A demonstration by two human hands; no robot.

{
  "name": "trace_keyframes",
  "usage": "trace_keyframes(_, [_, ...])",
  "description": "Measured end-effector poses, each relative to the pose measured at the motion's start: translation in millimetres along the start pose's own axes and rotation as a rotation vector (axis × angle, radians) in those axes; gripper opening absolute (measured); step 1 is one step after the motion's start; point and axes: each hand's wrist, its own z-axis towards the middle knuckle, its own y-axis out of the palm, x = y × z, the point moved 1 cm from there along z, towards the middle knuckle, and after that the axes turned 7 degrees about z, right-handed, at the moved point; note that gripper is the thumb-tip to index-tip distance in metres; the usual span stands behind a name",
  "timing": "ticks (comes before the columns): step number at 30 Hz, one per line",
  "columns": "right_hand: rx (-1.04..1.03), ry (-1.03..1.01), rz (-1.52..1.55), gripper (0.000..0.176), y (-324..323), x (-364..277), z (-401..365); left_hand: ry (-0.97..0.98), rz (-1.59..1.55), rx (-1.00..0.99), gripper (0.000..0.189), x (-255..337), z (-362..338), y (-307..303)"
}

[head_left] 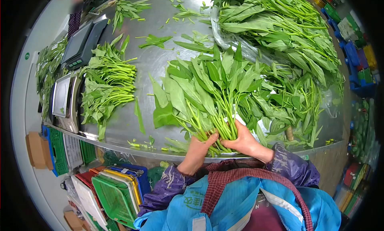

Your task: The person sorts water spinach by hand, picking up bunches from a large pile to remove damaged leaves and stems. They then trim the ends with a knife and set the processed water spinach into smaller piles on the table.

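Green, long-leaved vegetable bunch [208, 85]: left fingers [209, 141] and right fingers [240, 133] wrapped round lower stems, leaves fanning far.

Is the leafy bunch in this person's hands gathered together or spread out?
Both: the stems are gathered between the left hand and right hand, while the bunch's leaves fan out away from the person.

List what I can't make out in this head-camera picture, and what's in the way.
All in the head view:
- Fingers of the left hand and right hand: partly hidden by the stems of the held bunch of greens.
- Any reading on the dark scale: too small.
- The person at upper left: blurred, and cut off by the picture's edge.
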Motion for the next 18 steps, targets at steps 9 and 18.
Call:
trace_keyframes(9, [-0.062,0.064,0.070,0.064,0,7,0,-0.011,-0.049,0.031,0.028,2,-2,4])
trace_keyframes(18, [0.126,0.003,0.088,0.053,-38,-29,2,0.357,1.265,0.472,0.027,35,-12,-84])
